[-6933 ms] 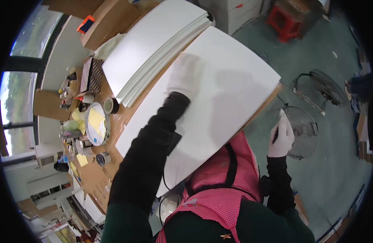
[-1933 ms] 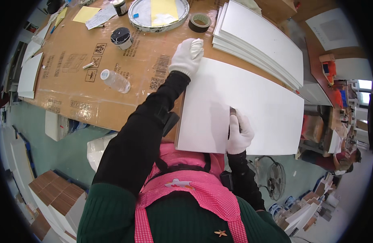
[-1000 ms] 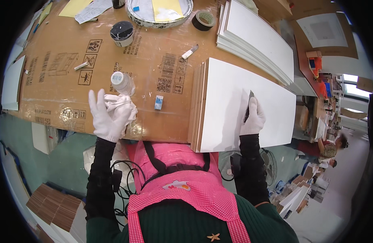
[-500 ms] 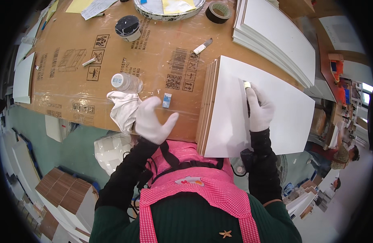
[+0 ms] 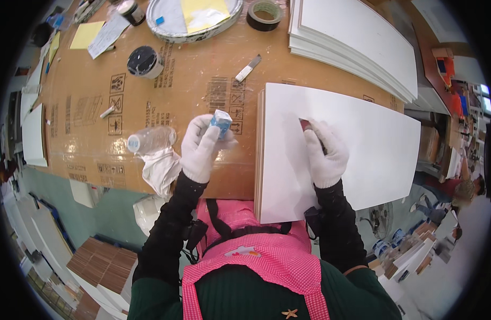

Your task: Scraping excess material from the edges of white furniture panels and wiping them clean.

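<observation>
Between the thumb and fingers of my gloved left hand [image 5: 198, 148] is a small blue and white block [image 5: 221, 122], held up over the cardboard-covered table. My gloved right hand [image 5: 328, 159] is closed around a small dark object [image 5: 305, 125] with a reddish end; its kind is mostly hidden by the fingers. That hand is over the left half of a white panel [image 5: 373, 144], the top one of a stack in front of me. To the left of my left hand, a crumpled white cloth [image 5: 161, 169] lies against a clear plastic bottle [image 5: 154, 140] on its side.
Farther off are a dark-lidded tub [image 5: 144, 62], a utility knife [image 5: 248, 68], a tape roll [image 5: 264, 15] and a round lid [image 5: 168, 26] bearing yellow paper. More white panels [image 5: 357, 45] are stacked at the back right. Brown boards [image 5: 101, 261] stand on the floor at left.
My left hand has picked the blue and white block up off the table. The right hand has shifted slightly left and nearer on the panel. The whole view has moved a little.
</observation>
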`<state>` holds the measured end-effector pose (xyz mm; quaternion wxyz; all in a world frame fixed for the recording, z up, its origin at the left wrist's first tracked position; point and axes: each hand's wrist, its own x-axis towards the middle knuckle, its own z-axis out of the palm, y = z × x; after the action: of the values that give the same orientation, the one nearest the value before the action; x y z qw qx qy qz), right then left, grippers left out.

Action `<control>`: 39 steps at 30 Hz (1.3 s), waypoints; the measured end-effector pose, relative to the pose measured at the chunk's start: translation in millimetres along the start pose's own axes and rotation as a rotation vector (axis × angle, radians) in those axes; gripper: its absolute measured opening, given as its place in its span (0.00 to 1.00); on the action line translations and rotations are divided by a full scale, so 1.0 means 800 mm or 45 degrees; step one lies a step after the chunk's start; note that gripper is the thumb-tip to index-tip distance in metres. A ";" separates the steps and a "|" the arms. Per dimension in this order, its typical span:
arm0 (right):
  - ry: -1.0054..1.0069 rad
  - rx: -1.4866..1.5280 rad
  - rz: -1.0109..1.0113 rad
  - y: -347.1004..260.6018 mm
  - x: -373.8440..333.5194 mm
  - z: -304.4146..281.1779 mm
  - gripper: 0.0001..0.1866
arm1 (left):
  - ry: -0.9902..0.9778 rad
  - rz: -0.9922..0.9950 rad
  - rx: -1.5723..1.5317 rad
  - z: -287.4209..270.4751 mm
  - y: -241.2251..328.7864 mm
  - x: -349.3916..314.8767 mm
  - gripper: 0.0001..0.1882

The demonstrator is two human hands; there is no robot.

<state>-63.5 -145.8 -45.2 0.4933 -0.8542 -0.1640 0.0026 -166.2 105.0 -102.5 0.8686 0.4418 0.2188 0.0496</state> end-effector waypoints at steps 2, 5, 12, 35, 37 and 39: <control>0.020 -0.005 0.008 0.002 0.001 0.000 0.13 | -0.039 0.070 0.056 0.017 0.009 0.025 0.15; 0.058 0.085 -0.048 0.000 0.001 0.000 0.14 | 0.113 0.264 0.416 0.040 0.028 0.058 0.16; 0.003 0.058 0.103 -0.004 0.001 -0.007 0.15 | 0.024 0.405 0.660 0.084 0.031 0.106 0.23; -0.003 -0.024 0.039 0.001 0.004 -0.010 0.17 | 0.099 0.424 0.784 0.099 0.028 0.130 0.21; -0.007 0.025 0.064 -0.001 0.005 -0.010 0.16 | 0.246 0.374 0.802 0.097 0.030 0.134 0.19; 0.007 0.034 0.044 0.002 0.006 -0.009 0.16 | 0.211 0.354 0.799 0.097 0.034 0.130 0.19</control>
<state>-57.5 -151.3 -42.1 0.5050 -0.8503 -0.1477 0.0112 -37.0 92.5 -76.3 0.6548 0.7072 0.2308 0.1335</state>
